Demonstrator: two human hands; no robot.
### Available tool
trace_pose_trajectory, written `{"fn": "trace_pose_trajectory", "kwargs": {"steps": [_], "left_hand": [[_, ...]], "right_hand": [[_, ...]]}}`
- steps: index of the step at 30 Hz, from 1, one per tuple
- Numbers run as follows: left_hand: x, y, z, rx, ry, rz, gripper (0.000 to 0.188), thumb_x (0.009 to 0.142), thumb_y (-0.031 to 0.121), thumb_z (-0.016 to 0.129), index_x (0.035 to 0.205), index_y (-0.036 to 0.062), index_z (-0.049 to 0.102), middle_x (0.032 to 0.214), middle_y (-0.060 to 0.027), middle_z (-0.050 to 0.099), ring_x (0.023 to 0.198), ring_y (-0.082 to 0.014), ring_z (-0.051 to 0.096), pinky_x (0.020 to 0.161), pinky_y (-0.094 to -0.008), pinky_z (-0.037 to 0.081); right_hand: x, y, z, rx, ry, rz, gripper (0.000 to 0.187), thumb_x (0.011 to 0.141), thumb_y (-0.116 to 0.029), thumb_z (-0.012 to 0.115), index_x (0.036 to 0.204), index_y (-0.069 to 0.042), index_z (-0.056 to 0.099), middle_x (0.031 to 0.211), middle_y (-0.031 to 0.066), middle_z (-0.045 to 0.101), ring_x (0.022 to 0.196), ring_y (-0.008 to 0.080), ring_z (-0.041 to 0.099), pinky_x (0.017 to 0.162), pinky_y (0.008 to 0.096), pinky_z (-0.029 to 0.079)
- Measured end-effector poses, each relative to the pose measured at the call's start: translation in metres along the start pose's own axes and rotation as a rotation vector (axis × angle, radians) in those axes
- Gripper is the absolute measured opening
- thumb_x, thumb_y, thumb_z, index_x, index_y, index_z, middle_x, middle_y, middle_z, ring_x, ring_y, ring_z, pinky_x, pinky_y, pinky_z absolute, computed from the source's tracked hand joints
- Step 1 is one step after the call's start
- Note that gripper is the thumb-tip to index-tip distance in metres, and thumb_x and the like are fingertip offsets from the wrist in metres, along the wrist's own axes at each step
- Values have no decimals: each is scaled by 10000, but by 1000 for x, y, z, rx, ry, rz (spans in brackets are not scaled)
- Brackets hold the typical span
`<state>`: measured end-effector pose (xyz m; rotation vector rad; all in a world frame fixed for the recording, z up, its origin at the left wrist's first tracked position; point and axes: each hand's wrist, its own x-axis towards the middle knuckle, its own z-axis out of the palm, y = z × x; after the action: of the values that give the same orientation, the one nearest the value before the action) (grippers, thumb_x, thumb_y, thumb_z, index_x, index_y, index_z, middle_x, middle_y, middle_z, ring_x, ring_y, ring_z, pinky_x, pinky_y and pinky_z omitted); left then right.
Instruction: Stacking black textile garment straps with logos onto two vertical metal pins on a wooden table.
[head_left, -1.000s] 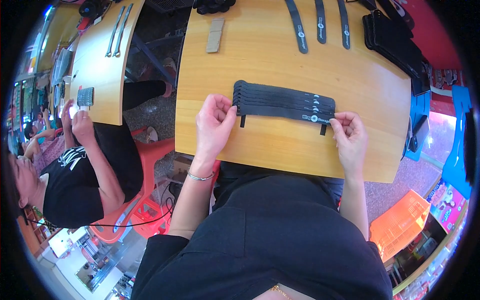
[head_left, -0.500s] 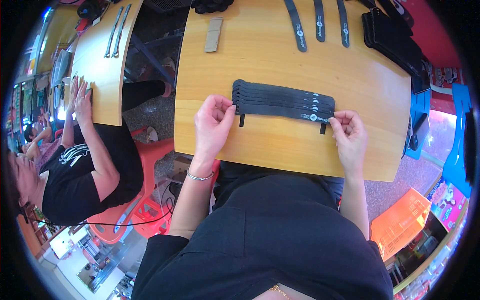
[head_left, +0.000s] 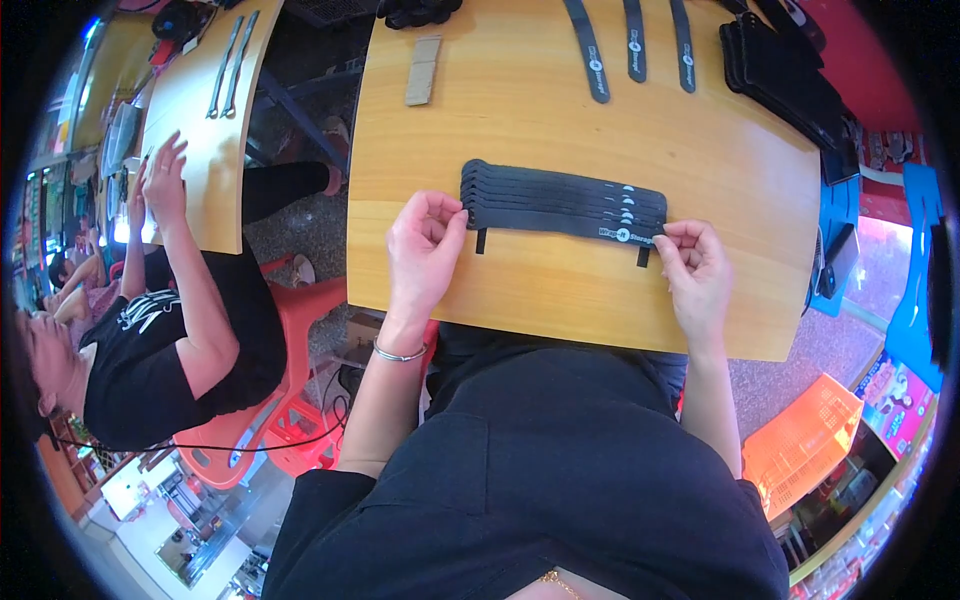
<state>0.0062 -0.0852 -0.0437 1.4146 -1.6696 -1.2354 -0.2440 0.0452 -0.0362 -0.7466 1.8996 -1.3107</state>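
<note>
A fanned stack of several black fabric straps (head_left: 560,200) lies across the wooden table in front of me, with white print along the right end. My left hand (head_left: 425,240) pinches the left end of the nearest strap between thumb and fingers. At the other end, my right hand (head_left: 695,262) pinches the strap's right tip. Two short narrow black tabs stick out below the stack, a left tab (head_left: 481,241) and a right tab (head_left: 643,257). The lower layers of the stack are mostly covered by those on top.
Three dark straps lie apart at the far side, among them a middle strap (head_left: 636,45). A cardboard strip (head_left: 422,72) is at the far left, a black strap pile (head_left: 780,90) at the far right. To my left a co-worker (head_left: 165,330) sits at another table (head_left: 200,150).
My hands keep their pinch on the strap, and the stack has hardly moved. The co-worker's hands have lifted and spread apart above the other table.
</note>
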Motion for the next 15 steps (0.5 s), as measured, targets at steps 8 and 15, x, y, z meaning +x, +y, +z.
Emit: {"fn": "trace_pose_trajectory", "kwargs": {"steps": [8,15], "left_hand": [[-1,-4,0,-32,-23,18,75,851,-44,601,901,11,599,745,59,534,547,35,400,483,-137,286],[3,-6,0,-20,-18,23,135,827,-76,593,903,19,651,713,24,480,529,-8,385,481,-166,294]], "right_hand": [[-1,0,-1,-12,0,3,150,833,1,674,957,1,589,798,-6,585,625,10,504,549,158,414],[3,4,2,-22,22,-6,155,834,-1,675,962,-5,587,790,-3,581,628,15,510,552,159,419]]}}
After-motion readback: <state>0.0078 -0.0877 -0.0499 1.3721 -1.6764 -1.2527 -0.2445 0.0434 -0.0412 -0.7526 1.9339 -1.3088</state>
